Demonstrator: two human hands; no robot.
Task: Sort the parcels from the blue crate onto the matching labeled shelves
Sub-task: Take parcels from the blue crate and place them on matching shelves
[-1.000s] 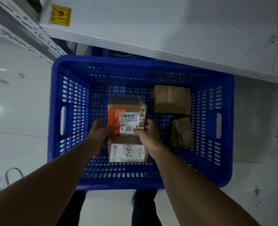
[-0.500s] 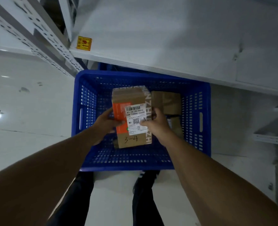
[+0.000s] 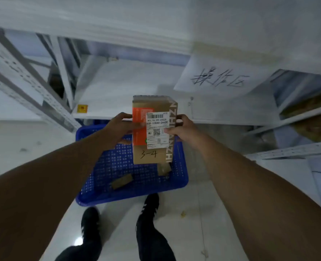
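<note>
A brown cardboard parcel with an orange patch, a white shipping label and "3-4" written by hand is held up in the air above the blue crate. My left hand grips its left side. My right hand grips its right side, thumb on the label. Two smaller brown parcels lie on the crate floor: one near the front, one partly hidden behind the held box.
White metal shelving fills the upper view, with a perforated upright at left and a yellow sticker on a shelf edge. A paper sign with handwritten characters hangs at right. More shelves stand at right. My feet stand behind the crate.
Both hands have lifted the "3-4" parcel out of the crate and up toward the shelves. The view has tilted up, and the crate now lies lower and farther away.
</note>
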